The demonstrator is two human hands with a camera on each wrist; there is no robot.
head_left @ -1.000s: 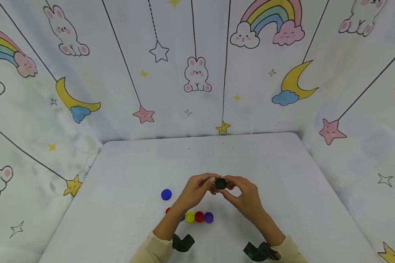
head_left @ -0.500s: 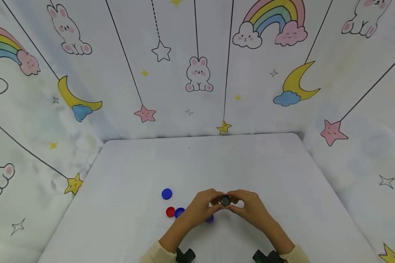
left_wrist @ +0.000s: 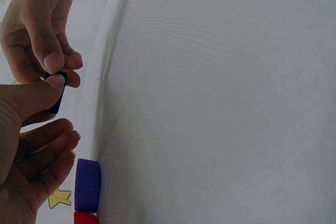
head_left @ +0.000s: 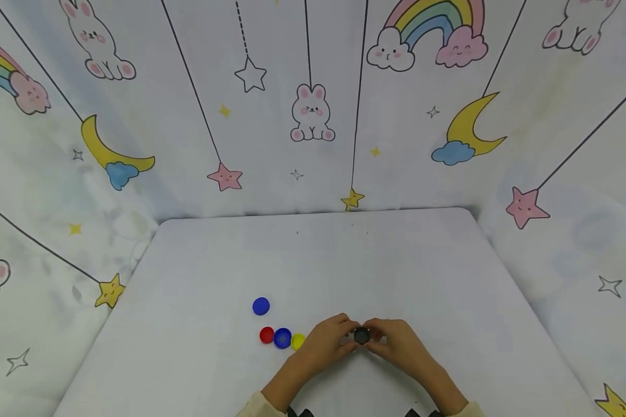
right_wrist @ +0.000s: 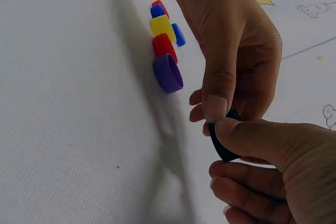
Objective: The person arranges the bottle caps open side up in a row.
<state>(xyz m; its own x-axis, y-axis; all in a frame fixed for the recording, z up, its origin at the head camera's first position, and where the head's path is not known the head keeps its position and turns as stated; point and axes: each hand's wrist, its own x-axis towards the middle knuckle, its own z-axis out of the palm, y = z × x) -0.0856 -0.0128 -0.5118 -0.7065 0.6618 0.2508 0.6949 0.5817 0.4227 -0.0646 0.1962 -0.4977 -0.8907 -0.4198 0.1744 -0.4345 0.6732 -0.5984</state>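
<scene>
A small black bottle cap is pinched between my two hands over the table. My left hand holds its left side with thumb and fingertips. From the other side my right hand pinches it the same way. In the right wrist view the black cap is partly hidden by both thumbs. Left of the hands, a red cap, a blue cap and a yellow cap stand in a row. Another red cap and a purple cap continue that row, hidden behind my left hand in the head view.
A separate blue cap lies behind the row, farther from me. The white table ends at a back edge against a cloth backdrop printed with rabbits, stars and moons.
Both hands have come down toward the front of the table and slightly right, carrying the black cap. Its tilt has changed, and a rim now shows from above. The other caps stay put.
</scene>
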